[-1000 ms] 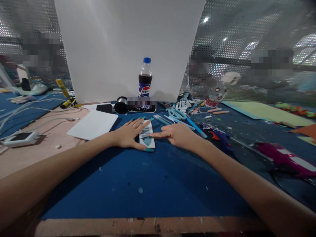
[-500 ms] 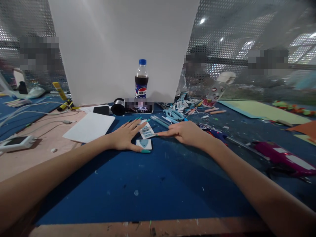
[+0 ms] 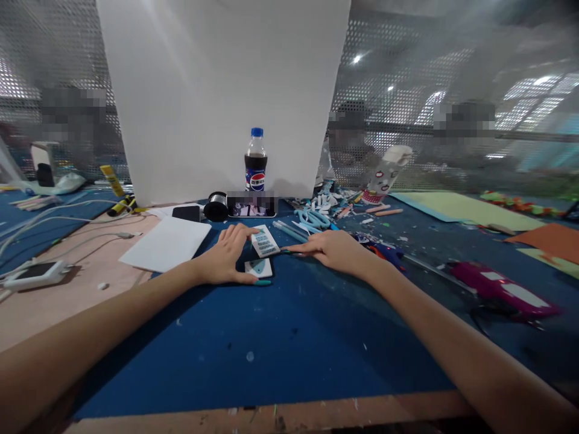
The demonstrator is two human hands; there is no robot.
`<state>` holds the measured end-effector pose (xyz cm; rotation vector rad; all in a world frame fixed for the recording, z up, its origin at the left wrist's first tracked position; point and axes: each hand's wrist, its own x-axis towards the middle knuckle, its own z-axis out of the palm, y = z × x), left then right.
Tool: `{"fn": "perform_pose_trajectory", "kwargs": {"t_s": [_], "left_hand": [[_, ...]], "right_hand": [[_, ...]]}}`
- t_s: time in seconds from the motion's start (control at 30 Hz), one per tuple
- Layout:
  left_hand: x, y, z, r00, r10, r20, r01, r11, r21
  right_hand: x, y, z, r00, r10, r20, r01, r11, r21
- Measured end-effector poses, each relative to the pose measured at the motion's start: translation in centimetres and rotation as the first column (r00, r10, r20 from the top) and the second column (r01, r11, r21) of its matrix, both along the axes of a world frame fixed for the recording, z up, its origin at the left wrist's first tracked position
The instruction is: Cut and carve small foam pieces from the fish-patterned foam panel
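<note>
Two small white printed card pieces lie on the blue mat (image 3: 271,343): an upper piece (image 3: 265,241) with blue blocks and a lower piece (image 3: 259,267) with a blue shape. My left hand (image 3: 224,258) curls around them, fingertips on the upper piece's far edge, thumb against the near edge of the lower one. My right hand (image 3: 335,248) lies just right of the pieces, fingers pressed together and pointing left, closed on a thin dark tool whose tip reaches the upper piece. I cannot make out what that tool is.
Behind the hands stand a cola bottle (image 3: 256,167), a phone (image 3: 251,205), a wire spool (image 3: 216,208) and a tall white board (image 3: 217,90). A white sheet (image 3: 165,242) lies left; light-blue scissors (image 3: 314,218), scraps, a blue glue gun (image 3: 384,250) and a pink tool (image 3: 493,286) lie right.
One long white card has become two separate pieces. My left fingers went from flat and spread to curled around them. My right hand has drawn slightly back to the right.
</note>
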<state>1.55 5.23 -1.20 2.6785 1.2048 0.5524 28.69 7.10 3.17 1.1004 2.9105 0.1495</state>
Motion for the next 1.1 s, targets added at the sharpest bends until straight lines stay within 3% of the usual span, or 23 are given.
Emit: {"fn": "perform_pose_trajectory", "kwargs": {"t_s": [0.23, 0.43, 0.6, 0.73, 0.83, 1.1], "left_hand": [[0.0, -0.6, 0.3, 0.996, -0.067, 0.065, 0.075, 0.989, -0.129], [-0.2, -0.3, -0.3, 0.968, -0.08, 0.24, 0.117, 0.983, -0.143], [-0.3, 0.2, -0.5, 0.959, -0.106, 0.264, 0.135, 0.986, -0.096], [-0.3, 0.5, -0.7, 0.96, -0.122, 0.251, 0.14, 0.989, -0.055], [-0.3, 0.5, -0.7, 0.959, -0.119, 0.259, 0.135, 0.99, -0.046], [-0.1, 0.2, -0.1, 0.976, -0.114, 0.184, 0.124, 0.991, -0.043]], "right_hand": [[0.1, -0.3, 0.4, 1.0, -0.02, -0.001, 0.02, 0.999, 0.029], [0.2, -0.4, 0.1, 0.971, -0.068, -0.227, 0.063, 0.998, -0.031], [-0.7, -0.7, -1.0, 0.862, -0.222, -0.455, 0.179, 0.974, -0.136], [-1.8, -1.2, -2.0, 0.745, -0.293, -0.6, 0.159, 0.951, -0.267], [-2.5, -1.7, -2.5, 0.685, -0.34, -0.644, 0.142, 0.929, -0.341], [-3.3, -2.2, -3.4, 0.618, -0.43, -0.658, 0.091, 0.87, -0.484]]}}
